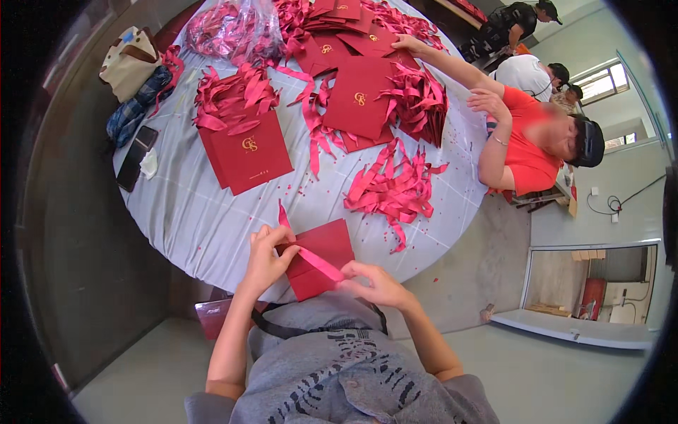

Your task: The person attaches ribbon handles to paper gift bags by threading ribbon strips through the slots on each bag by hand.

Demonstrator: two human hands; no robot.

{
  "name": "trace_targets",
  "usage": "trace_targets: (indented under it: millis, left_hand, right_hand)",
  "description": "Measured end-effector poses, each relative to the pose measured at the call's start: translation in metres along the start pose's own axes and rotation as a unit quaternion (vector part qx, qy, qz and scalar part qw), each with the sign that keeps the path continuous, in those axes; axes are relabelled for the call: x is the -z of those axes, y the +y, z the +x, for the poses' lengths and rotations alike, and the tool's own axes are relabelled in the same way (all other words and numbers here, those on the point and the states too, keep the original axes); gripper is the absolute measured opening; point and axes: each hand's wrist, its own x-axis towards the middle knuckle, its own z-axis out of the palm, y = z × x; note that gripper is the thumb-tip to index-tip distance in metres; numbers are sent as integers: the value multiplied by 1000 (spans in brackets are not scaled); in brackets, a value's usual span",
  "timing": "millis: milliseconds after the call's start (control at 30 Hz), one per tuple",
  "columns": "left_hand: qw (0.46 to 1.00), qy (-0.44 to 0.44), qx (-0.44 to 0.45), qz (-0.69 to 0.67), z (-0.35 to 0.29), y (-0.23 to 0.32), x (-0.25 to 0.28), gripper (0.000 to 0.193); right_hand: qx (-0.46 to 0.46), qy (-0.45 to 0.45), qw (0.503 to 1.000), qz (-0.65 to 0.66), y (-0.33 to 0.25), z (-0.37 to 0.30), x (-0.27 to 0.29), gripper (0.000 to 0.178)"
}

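A narrow, glossy pink ribbon point(321, 263) runs slantwise from one grip to the other, above a dark-red rectangular card folder point(327, 244) that lies at the near edge of the worktop, below and between the two hands. The left hand point(271, 252) has its grip closed, thumb and fingertips pinched together on the ribbon over the folder's left part; a tail of ribbon sticks up just beyond its fingers. The right hand point(376, 284) pinches the ribbon's lower end between thumb and forefinger, the grip nearly closed, the thumb slightly blurred.

Beyond the hands, a loose heap of pink ribbons point(395, 187) lies on the round worktop point(205, 233), which is spread with a pale grey cloth. Farther left is a stack of red folders with a gold emblem point(253, 155), ribbons bunched over its far end. Near the worktop's left edge lie a black phone point(134, 162) and a crumpled white tissue point(149, 164). On the far right, a co-worker in a red shirt point(533, 134) reaches a hand to another folder point(372, 42).
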Motion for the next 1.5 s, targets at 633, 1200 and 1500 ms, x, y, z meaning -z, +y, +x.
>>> trace_targets:
  millis: [633, 1200, 1500]
  left_hand:
    - [939, 81, -59, 328, 8, 2, 7, 16]
    - [991, -125, -20, 41, 36, 0, -27, 18]
    - [984, -180, -2, 15, 20, 27, -22, 19]
  right_hand:
    - [-121, 115, 980, -109, 15, -20, 18, 11]
    - [42, 323, 889, 321, -15, 10, -6, 15]
    - [40, 142, 842, 520, -24, 12, -13, 17]
